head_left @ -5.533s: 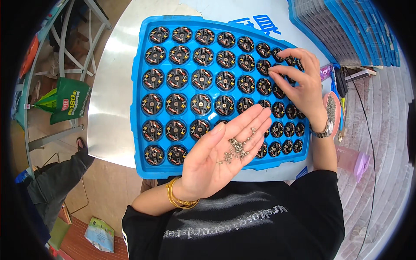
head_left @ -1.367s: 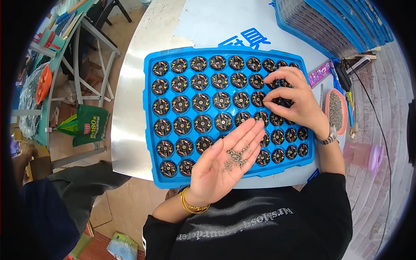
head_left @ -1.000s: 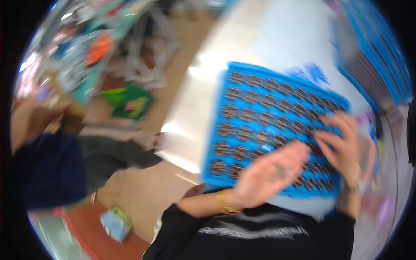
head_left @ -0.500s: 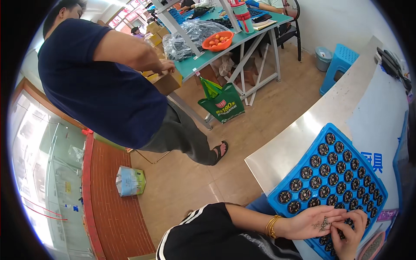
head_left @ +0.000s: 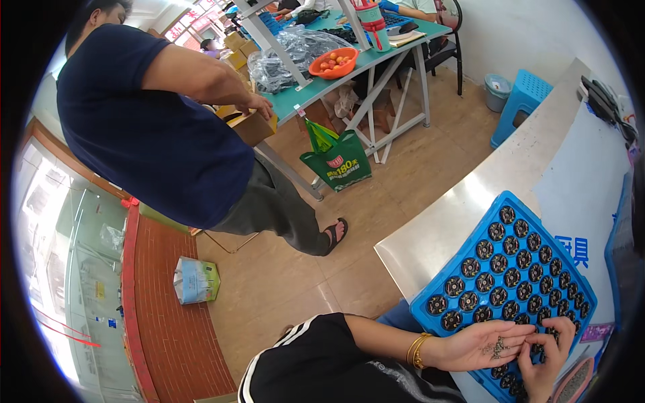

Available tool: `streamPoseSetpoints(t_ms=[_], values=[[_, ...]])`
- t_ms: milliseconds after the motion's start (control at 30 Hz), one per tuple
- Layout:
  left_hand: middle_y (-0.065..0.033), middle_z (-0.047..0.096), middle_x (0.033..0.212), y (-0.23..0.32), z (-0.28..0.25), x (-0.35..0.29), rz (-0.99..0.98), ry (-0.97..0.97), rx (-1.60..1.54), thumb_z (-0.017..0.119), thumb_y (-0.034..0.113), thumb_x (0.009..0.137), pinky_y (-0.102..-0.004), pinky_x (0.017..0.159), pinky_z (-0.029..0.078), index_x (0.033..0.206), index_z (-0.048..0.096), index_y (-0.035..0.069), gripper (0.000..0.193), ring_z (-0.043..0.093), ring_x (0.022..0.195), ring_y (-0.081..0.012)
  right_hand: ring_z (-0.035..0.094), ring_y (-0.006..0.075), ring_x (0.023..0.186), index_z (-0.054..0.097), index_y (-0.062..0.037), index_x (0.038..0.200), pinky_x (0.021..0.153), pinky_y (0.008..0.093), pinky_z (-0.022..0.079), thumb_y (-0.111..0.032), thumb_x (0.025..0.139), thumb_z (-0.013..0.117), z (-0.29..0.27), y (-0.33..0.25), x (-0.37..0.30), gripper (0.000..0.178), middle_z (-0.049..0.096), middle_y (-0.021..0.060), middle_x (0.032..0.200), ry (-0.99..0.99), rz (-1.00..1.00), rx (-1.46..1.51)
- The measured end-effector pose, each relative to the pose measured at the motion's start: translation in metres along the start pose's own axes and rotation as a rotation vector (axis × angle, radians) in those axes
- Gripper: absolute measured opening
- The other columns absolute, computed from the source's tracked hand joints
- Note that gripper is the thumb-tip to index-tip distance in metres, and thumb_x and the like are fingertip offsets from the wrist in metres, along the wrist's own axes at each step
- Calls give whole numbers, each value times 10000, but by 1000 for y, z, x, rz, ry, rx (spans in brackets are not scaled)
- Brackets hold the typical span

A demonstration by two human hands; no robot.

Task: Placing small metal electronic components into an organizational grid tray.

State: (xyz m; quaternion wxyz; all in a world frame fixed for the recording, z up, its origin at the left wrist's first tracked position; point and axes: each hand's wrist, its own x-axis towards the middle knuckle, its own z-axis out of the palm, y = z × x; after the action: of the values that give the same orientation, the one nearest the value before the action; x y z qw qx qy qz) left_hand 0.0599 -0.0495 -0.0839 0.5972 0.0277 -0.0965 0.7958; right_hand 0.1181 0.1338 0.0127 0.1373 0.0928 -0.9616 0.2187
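A little heap of small dark metal parts [head_left: 497, 347] is held in an open palm over the near corner of a blue tray [head_left: 531, 221].

The parts are too small for any direction or long axis to be made out; they are cupped in the middle of the left hand [head_left: 480, 344], which is laid flat, palm up, fingers stretched toward the right, a gold bangle [head_left: 417, 350] worn at the wrist. The right hand [head_left: 545, 358] is curled, its fingertips pinched at the edge of the heap; whether a part is gripped cannot be told. The tray's rows of round black pieces [head_left: 498, 297] run diagonally across a steel-topped table [head_left: 443, 225]. Beyond, a tan tiled floor [head_left: 295, 282], a green bag [head_left: 338, 161], a green worktable [head_left: 349, 67] and a standing person in a dark blue shirt [head_left: 148, 127] are seen.
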Motion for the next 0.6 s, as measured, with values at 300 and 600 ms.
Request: streamPoseSetpoints(t_ms=[300,600], values=[[-67,233,1639,16,33,-9,62,188,135,385,242,1058,-372,1208,263,1566,217,-3,588,300,1469,-195,585,291,1052,710,-118,804,928,427,445,-69,636,791,3,6,15,192,651,58,1079,91,49,35],[-154,108,1662,19,45,0,44,181,225,281,337,1047,-388,1249,115,1580,96,-15,665,128,1537,-242,601,231,1039,735,-127,864,858,389,444,-138,656,825,4,15,7,227,671,7,1093,126,-101,-69]])
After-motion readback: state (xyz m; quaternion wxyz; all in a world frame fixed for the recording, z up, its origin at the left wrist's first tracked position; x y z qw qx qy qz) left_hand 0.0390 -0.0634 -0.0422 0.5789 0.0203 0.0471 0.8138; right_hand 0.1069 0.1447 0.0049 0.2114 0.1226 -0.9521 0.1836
